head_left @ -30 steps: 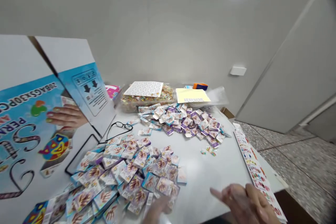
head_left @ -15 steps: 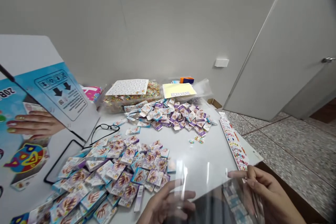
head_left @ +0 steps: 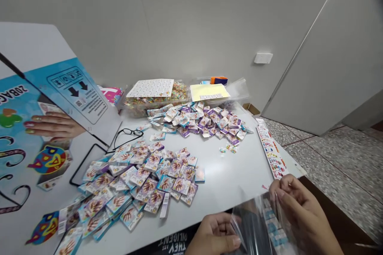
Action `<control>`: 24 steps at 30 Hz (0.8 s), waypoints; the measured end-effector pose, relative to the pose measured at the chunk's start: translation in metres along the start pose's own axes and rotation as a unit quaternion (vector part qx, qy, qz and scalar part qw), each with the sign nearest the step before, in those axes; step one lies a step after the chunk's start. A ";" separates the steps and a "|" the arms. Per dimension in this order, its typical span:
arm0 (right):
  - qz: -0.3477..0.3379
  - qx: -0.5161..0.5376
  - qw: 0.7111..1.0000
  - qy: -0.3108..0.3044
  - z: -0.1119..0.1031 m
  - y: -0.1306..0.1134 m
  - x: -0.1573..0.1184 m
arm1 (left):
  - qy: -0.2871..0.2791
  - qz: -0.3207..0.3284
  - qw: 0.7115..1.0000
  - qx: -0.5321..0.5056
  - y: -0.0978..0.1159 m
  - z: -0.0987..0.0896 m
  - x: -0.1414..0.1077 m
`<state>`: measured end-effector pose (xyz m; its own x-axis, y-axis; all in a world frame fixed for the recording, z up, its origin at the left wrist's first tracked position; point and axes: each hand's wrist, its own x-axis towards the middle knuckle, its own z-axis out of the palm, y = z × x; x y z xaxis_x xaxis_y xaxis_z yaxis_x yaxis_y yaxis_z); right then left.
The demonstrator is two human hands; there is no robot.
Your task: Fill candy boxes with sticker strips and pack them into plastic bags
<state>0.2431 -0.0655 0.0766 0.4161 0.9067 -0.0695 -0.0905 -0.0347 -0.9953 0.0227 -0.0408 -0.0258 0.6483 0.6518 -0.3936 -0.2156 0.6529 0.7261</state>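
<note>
A clear plastic bag (head_left: 253, 223) is stretched between my two hands at the table's front edge. My left hand (head_left: 214, 234) pinches its left side between thumb and fingers. At the upper right, my right hand (head_left: 299, 207) grips the bag's other edge with fingers curled. Inside, a row of small blue-and-white boxes (head_left: 275, 227) shows through the plastic beside my right hand. Left of the hands spreads a heap of small printed boxes (head_left: 152, 183) with pictures of hands on them. One small box (head_left: 200, 175) lies at the heap's right edge.
A second box pile (head_left: 206, 121) lies farther back, before a clear tub of small colourful packets (head_left: 179, 89) and a yellow card (head_left: 209, 92). Glasses (head_left: 128, 132) rest beside a large printed carton (head_left: 68, 99) at left. A sticker strip (head_left: 271, 149) runs along the right edge.
My left hand has gone from spread fingers to pinching the bag's left side. My right hand keeps its grip on the bag. The camera view has shifted slightly.
</note>
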 end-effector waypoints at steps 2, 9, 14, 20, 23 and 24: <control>0.041 0.014 0.998 0.034 -0.003 0.001 0.004 | 0.038 0.030 0.999 0.017 0.008 -0.005 -0.007; 0.117 -0.121 0.984 -0.054 -0.018 0.011 0.002 | 0.143 0.199 0.967 0.074 0.058 -0.010 -0.047; 0.092 -0.132 0.980 -0.121 -0.009 0.036 -0.006 | 0.073 0.141 0.986 0.040 0.057 -0.017 -0.048; 0.078 -0.231 0.957 -0.160 -0.008 0.043 0.000 | 0.062 0.070 0.975 0.203 0.054 -0.035 -0.044; -0.017 -0.336 0.935 -0.116 0.000 0.042 -0.007 | 0.158 0.083 0.955 0.235 0.057 -0.047 -0.041; -0.086 -0.368 0.925 -0.044 0.006 0.044 -0.011 | 0.179 0.092 0.951 0.236 0.058 -0.050 -0.040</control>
<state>0.2292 -0.0748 0.0343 0.2895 0.9548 0.0670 0.6235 -0.1350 -0.7701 -0.0523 -0.0097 0.0040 0.3234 0.8830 -0.3402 0.1051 0.3238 0.9403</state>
